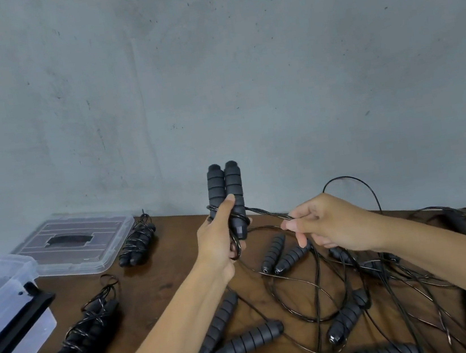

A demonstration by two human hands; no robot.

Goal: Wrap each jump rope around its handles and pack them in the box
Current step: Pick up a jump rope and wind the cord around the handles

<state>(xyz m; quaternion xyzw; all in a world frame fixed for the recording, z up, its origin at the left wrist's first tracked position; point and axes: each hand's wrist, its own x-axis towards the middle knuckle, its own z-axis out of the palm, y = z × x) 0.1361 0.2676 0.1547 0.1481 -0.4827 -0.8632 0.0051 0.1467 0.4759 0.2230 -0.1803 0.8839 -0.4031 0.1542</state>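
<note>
Head view. Left hand (220,243) at centre of frame, raised above the brown counter (166,285), fingers and thumb curled round a pair of black ribbed handles (226,195) held upright side by side, touching. A few turns of thin black rope (266,212) already circle the lower part of the pair, just at the thumb. From there the rope runs right and slightly down to the right hand (330,224), centre-right of frame, whose thumb and fingers pinch it; its little finger points downward, free. Beyond the right hand the rope arcs up in a loop against the grey wall (210,60), then drops toward the right edge of the frame.

Wrapped bundles: one (137,242) left of centre, just beside the clear lid (88,256); another (84,341) lower left, near the box. Both lie on the counter, rope wound round paired handles.

Clear plastic box (12,332) at the left edge, cut off by the frame, with a black latch on its side; contents cannot be made out. Its lid lies flat behind it at the upper left of the counter, against the wall, a dark handle recess in its middle.

Loose ropes (330,296): a tangle across the lower centre and lower right, several unwrapped handles lying at mixed angles among crossing cords. Two handles (237,332) lie close together at lower centre, under the left forearm. Far-right items are blurred.
</note>
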